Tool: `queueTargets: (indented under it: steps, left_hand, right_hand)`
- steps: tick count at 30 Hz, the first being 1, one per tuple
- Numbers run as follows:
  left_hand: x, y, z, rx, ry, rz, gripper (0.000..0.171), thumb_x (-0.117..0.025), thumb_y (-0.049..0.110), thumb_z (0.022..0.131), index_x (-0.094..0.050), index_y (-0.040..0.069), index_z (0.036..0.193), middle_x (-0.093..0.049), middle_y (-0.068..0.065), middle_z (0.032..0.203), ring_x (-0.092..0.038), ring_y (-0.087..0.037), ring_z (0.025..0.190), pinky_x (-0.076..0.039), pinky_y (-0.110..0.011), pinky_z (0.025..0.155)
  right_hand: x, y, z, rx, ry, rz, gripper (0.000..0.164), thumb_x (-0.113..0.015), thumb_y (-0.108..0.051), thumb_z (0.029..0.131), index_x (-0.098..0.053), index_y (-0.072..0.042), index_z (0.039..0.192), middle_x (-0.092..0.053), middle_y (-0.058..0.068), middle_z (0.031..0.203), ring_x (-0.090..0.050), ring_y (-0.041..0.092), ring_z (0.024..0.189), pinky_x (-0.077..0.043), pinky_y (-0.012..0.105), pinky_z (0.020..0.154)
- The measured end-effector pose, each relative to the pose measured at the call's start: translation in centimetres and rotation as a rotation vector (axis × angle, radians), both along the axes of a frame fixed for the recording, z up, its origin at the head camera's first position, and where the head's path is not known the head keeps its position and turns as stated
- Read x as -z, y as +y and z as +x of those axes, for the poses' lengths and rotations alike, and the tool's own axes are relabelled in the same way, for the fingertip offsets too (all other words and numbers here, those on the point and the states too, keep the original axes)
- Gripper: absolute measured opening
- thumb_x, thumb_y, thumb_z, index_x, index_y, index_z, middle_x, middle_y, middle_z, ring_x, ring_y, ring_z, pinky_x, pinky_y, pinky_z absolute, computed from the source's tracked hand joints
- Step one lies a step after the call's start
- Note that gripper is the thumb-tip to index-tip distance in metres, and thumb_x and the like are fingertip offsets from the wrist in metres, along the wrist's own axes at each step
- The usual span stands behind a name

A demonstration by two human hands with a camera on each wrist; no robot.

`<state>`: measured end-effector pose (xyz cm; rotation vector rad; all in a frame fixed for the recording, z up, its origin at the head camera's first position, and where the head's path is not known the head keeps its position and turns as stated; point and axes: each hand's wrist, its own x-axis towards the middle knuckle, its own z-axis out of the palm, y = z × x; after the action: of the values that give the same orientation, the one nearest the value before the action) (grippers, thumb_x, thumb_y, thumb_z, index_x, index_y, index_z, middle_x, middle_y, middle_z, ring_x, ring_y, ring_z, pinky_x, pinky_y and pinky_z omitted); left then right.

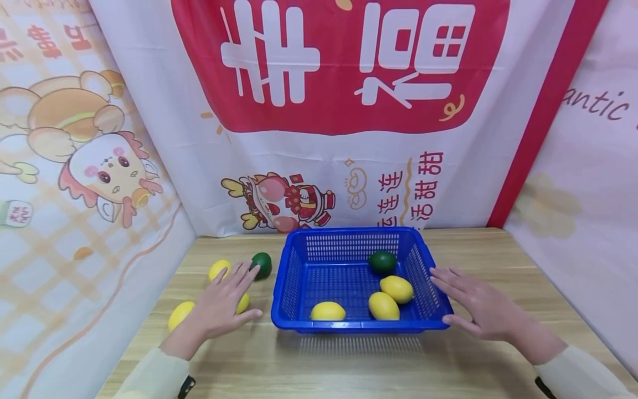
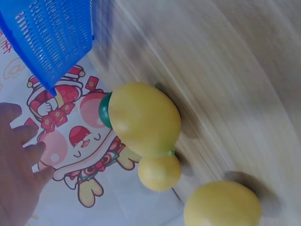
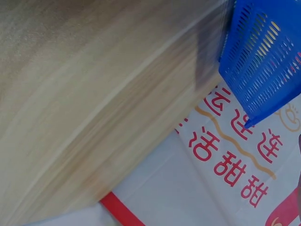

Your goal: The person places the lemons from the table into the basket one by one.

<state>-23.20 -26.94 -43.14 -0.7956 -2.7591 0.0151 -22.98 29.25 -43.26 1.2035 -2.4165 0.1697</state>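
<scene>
A blue plastic basket [image 1: 326, 325] stands on the table between the two hands. Inside it lie three lemons [image 1: 328, 311] and a dark green fruit [image 1: 382, 262]. My left hand [image 1: 225, 302], fingers extended and holding nothing, hovers left of the basket above several lemons [image 1: 180, 316] and another dark green fruit [image 1: 261, 265]; it partly hides them. In the left wrist view, a large lemon [image 2: 145, 119] overlaps the green fruit [image 2: 105, 110]. My right hand [image 1: 480, 307] is at the basket's right side, fingers straight, fingertips right by the rim. Only a sliver of it shows in the right wrist view.
The wood-grain table [image 1: 369, 368] reaches back to a white and red printed cloth [image 1: 329, 144] hanging behind the basket. Printed panels [image 1: 75, 166] stand along the left, and a pale wall [image 1: 573, 183] along the right.
</scene>
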Motion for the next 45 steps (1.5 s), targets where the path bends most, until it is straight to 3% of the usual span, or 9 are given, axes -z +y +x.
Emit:
queueTargets:
  steps: [8, 16, 26, 35, 45]
  left_hand:
    - [-0.2, -1.3, 1.2, -0.057, 0.099, -0.036, 0.099, -0.052, 0.074, 0.081, -0.034, 0.006, 0.151, -0.032, -0.019, 0.153, -0.035, -0.04, 0.136, -0.029, -0.06, 0.108]
    - [0.1, -3.0, 1.7, -0.046, 0.182, 0.06, 0.097, -0.064, 0.069, 0.077, -0.043, 0.002, 0.144, -0.042, -0.024, 0.145, -0.045, -0.041, 0.127, -0.041, -0.059, 0.097]
    - [0.7, -5.2, 2.5, -0.106, 0.154, 0.094, 0.096, -0.064, 0.067, 0.078, -0.045, -0.002, 0.142, -0.044, -0.028, 0.141, -0.05, -0.047, 0.12, -0.042, -0.06, 0.097]
    - [1.9, -7.2, 2.5, -0.091, 0.242, 0.139, 0.095, -0.068, 0.065, 0.075, -0.05, -0.003, 0.138, -0.053, -0.026, 0.133, -0.056, -0.044, 0.112, -0.049, -0.057, 0.086]
    - [3.2, -9.5, 2.4, -0.166, 0.223, 0.151, 0.089, -0.072, 0.062, 0.074, -0.055, -0.005, 0.13, -0.056, -0.03, 0.124, -0.057, -0.047, 0.106, -0.049, -0.06, 0.083]
  right_hand:
    - [1.0, 0.4, -0.2, -0.014, 0.02, 0.005, 0.069, -0.068, -0.047, 0.086, -0.055, -0.001, 0.135, -0.051, 0.014, 0.141, -0.05, 0.036, 0.125, -0.007, 0.016, 0.113]
    - [1.4, 0.5, -0.1, -0.014, 0.024, -0.008, 0.067, -0.067, -0.047, 0.086, -0.057, 0.001, 0.132, -0.054, 0.016, 0.138, -0.051, 0.036, 0.123, -0.008, 0.016, 0.113]
    - [1.6, 0.5, -0.1, -0.006, 0.027, -0.015, 0.066, -0.068, -0.047, 0.085, -0.06, 0.001, 0.129, -0.056, 0.016, 0.135, -0.053, 0.038, 0.119, -0.007, 0.014, 0.112]
    - [2.1, 0.6, -0.3, -0.015, 0.031, -0.032, 0.066, -0.068, -0.049, 0.086, -0.059, 0.0, 0.131, -0.054, 0.015, 0.137, -0.051, 0.033, 0.123, -0.009, 0.014, 0.112]
    - [1.9, 0.4, -0.6, -0.06, 0.057, -0.057, 0.067, -0.063, -0.052, 0.089, -0.06, 0.002, 0.128, -0.056, 0.017, 0.135, -0.054, 0.036, 0.119, -0.011, 0.015, 0.113]
